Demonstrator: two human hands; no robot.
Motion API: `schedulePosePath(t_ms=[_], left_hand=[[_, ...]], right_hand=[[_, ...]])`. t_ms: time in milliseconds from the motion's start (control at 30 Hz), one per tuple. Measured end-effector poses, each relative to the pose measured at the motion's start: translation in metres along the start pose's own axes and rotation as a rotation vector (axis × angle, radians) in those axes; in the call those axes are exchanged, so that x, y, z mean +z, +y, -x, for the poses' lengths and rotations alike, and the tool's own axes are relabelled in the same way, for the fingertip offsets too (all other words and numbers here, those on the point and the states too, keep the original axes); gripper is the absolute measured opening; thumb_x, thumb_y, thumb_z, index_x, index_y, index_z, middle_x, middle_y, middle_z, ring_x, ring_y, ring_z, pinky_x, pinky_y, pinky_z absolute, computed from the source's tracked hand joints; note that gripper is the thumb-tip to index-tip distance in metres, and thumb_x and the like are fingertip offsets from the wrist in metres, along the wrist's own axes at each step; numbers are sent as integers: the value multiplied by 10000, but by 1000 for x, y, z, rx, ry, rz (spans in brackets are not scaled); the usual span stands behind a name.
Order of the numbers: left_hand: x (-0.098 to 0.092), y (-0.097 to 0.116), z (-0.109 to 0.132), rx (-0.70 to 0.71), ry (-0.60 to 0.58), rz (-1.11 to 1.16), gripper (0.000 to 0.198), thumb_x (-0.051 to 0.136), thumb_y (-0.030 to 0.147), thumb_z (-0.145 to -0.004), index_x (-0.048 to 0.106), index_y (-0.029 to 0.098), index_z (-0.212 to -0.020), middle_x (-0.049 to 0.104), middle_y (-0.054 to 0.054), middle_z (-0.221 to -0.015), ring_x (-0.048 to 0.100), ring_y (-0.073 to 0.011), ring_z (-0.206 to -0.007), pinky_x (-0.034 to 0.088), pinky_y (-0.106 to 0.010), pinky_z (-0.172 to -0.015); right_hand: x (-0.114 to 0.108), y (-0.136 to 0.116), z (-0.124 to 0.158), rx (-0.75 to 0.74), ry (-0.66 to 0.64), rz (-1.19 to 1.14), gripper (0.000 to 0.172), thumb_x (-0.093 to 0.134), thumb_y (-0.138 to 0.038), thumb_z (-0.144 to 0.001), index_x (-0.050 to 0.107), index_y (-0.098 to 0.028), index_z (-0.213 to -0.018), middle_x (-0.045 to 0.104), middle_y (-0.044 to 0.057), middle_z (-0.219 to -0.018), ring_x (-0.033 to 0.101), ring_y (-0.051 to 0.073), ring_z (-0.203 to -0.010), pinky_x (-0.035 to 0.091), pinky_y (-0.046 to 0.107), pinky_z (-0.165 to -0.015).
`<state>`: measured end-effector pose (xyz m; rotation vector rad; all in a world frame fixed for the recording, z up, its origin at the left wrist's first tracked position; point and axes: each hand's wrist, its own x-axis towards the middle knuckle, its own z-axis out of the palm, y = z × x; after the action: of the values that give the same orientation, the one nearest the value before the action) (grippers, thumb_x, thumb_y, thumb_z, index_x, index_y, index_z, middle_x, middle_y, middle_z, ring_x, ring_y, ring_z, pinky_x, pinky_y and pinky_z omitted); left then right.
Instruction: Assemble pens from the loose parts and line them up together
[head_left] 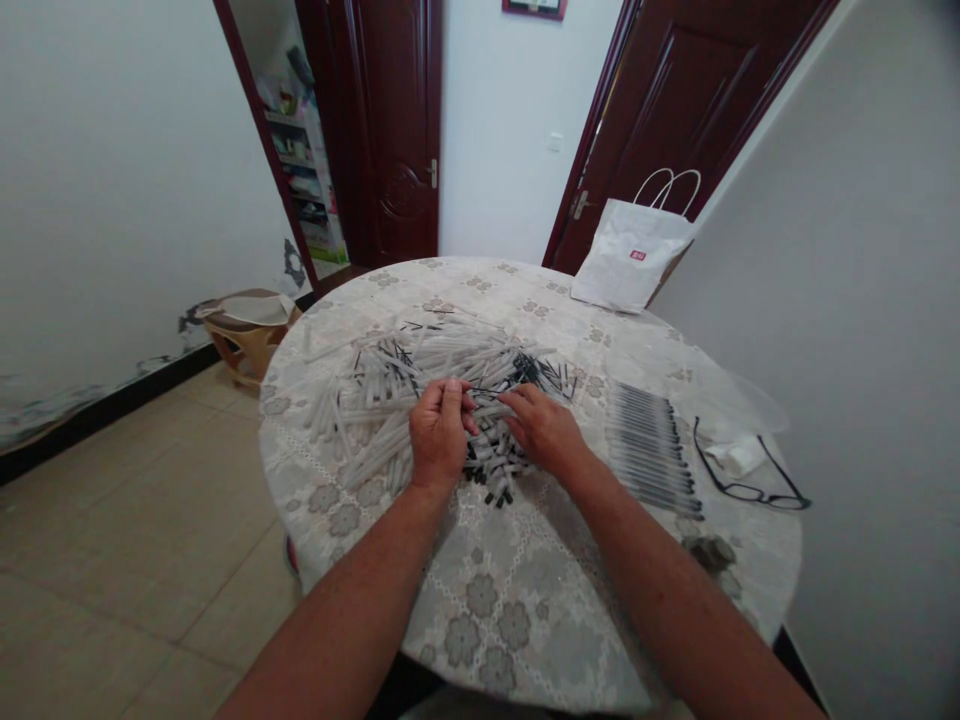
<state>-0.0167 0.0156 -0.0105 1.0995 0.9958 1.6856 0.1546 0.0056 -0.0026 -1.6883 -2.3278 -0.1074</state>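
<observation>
My left hand [441,430] and my right hand [544,425] meet over the middle of a pile. Stretched between their fingertips is a thin dark rod [486,391], much like a pen refill, and both hands pinch it. Whitish translucent tubes [382,445] spread out beneath and around the hands. Short black pieces [529,368] lie heaped just beyond my right fingers. Below the hands, a cluster of black-tipped tubes [495,460] points toward me. To the right, a neat row of dark-cored tubes [652,450] lies side by side. Small details between my fingers are blurred.
A patterned cloth covers the round table [480,620]. Black-framed glasses [750,492] and a white crumpled item [739,456] rest near the right edge, by a small dark object [709,553]. A white paper bag [630,255] stands at the back right. A wooden stool [247,335] is left.
</observation>
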Motion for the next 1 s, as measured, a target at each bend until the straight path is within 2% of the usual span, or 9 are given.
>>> schedulePosePath(t_ms=[167,300,400,533,633,733,833,900,1000], left_hand=[[-1,-2,0,-15,-4,-23,316,554,480,-947,658,187,-889,607,39,-676,518,-79,-421,406,-207,-414],[0,-4,1,-27,-31,-19,315,560,479,-946,665,187,-893,610,36,-688,521,-78,-425,404,-205,-416],[1,-3,3,-42,-68,-12,333,561,496,-941,668,186,-883,617,28,-687,523,-79,-431,415,-203,-425],[4,-1,6,-89,-166,-17,362,577,520,-922,685,178,-877,649,3,-695,534,-87,-438,424,-207,-427],[7,-1,9,-158,-270,-23,351,638,509,-887,695,169,-951,697,-30,-773,566,-100,-475,460,-220,-438],[11,-1,12,-227,-374,-25,389,707,475,-841,686,170,-1081,732,-64,-879,601,-121,-527,494,-236,-446],[13,-2,14,-252,-426,-36,380,726,465,-823,691,167,-1057,726,-64,-863,613,-133,-554,512,-242,-452],[14,-3,15,-263,-389,-29,362,722,476,-821,684,164,-1002,711,-57,-839,616,-136,-563,523,-245,-453],[12,-5,13,-255,-286,10,350,698,494,-838,646,171,-963,681,-32,-802,606,-126,-546,534,-247,-455]], right_hand=[[-2,-3,1,30,-62,25,280,429,-292,-1047,673,-259,-1182,642,71,-1210,624,184,-1039,468,254,-827],[-15,23,14,83,-60,-46,224,478,-245,-1014,674,-207,-1115,677,89,-1112,631,192,-1006,455,276,-855],[-28,51,28,109,-45,-210,175,525,-222,-968,685,-198,-1035,713,62,-981,643,187,-918,453,283,-829],[-35,73,38,287,166,-488,183,578,-311,-928,693,-186,-998,712,40,-873,633,177,-775,465,299,-747],[-29,70,38,405,262,-810,271,626,-399,-897,682,-170,-1029,683,14,-776,584,147,-631,448,271,-617],[-21,54,35,349,205,-987,294,661,-425,-874,690,-173,-1021,658,-8,-718,566,134,-609,423,245,-570],[-14,40,32,240,109,-991,256,677,-402,-865,705,-180,-989,671,-8,-748,591,134,-661,447,242,-616],[-9,38,31,201,70,-954,259,637,-398,-896,705,-187,-1030,698,4,-810,613,142,-688,471,254,-647],[-1,50,31,267,214,-691,282,520,-347,-957,693,-185,-1110,730,64,-978,658,183,-832,508,305,-784]])
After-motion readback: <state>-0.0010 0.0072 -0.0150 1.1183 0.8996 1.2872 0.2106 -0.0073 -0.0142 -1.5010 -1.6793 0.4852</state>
